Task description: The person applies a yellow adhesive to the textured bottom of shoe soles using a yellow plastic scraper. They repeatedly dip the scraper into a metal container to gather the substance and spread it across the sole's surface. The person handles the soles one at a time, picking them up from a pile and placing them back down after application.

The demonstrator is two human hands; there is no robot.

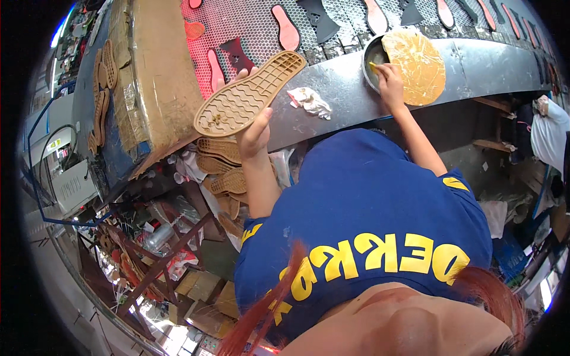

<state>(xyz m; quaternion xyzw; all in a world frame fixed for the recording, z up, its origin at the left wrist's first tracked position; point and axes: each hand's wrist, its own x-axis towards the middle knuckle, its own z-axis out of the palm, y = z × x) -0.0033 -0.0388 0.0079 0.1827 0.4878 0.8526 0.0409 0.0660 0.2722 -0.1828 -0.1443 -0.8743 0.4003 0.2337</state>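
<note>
A tan shoe sole (249, 98) rests tilted in my left hand (256, 133). Its grid and wavy-ribbed side shows, with a darker spotted patch at the wide end. My thumb lies along the near edge, and the fingertips show past the far edge. My right hand (390, 86) is closed on a small yellow thing (374, 66), mostly hidden by the fingers, at a dark round pan (366, 56). A round orange-yellow cover (418, 68) lies over the pan's right side.
A mesh conveyor (255, 24) carries pink insoles (287, 28) and black cut pieces (319, 21). Crumpled white tissue (310, 102) lies on the metal ledge (338, 80). Cardboard (160, 65) covers the corner at left. More soles (219, 151) are stacked below the ledge; others (107, 65) lie far left.
</note>
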